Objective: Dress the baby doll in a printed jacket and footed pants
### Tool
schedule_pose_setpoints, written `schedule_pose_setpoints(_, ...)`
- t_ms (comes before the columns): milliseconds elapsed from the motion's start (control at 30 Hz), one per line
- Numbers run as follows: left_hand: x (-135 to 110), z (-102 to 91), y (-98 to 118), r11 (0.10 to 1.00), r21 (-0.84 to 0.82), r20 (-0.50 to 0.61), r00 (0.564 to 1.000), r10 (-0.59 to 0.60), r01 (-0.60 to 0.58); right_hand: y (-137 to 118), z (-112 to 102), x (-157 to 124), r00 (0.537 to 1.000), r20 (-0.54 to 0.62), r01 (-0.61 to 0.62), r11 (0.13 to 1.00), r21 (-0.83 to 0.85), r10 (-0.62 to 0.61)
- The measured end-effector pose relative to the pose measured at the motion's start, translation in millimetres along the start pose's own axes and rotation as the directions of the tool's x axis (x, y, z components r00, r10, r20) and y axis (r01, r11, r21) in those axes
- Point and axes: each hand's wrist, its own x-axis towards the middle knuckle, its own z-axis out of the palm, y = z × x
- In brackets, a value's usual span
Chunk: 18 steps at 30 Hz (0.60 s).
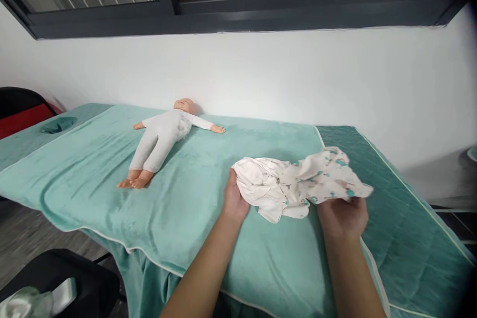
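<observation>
- A black chair seat (pixel 74 278) stands at the near left, with a pale green cloth (pixel 26 300) lying on it.
- A soft mint-green plush towel (pixel 112 184) covers the bed from the left to past the middle.
- A plastic baby doll (pixel 164 136) in a pale grey bodysuit lies face up on the far part of the towel, arms spread, well apart from both hands.
- The left hand (pixel 234 201) rests against the left edge of a crumpled white cotton baby garment (pixel 294 184) with a teal print. Its fingers go under the cloth, so I cannot tell how tightly they close.
- The baby garment lies on the towel, right of the middle, between the two hands.
- The right hand (pixel 343 216) has its fingers curled closed on the garment's printed right edge, holding it slightly raised.
- A darker green quilted cover (pixel 402 218) shows on the right.
</observation>
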Motion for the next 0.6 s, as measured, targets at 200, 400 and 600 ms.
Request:
schedule_pose_setpoints(200,-15.1,7.6,-5.5,0.951,0.256,0.095,0.984,0.153,-0.173,9.4,-6.3,-22.7,0.973,0.230,0.100,0.912,-0.397,-0.006)
schedule_pose_setpoints(400,-22.8,8.5,-12.8,0.798,0.580,0.292,0.956,-0.018,-0.162,35.4,4.4,-35.8,0.853,0.515,0.396,0.541,-0.742,0.081)
schedule_pose_setpoints(600,-19.5,1.7,-14.4,0.713,0.678,0.375,0.918,-0.130,-0.176,40.7,24.1,-48.1,0.828,0.529,0.390,0.489,-0.780,0.184)
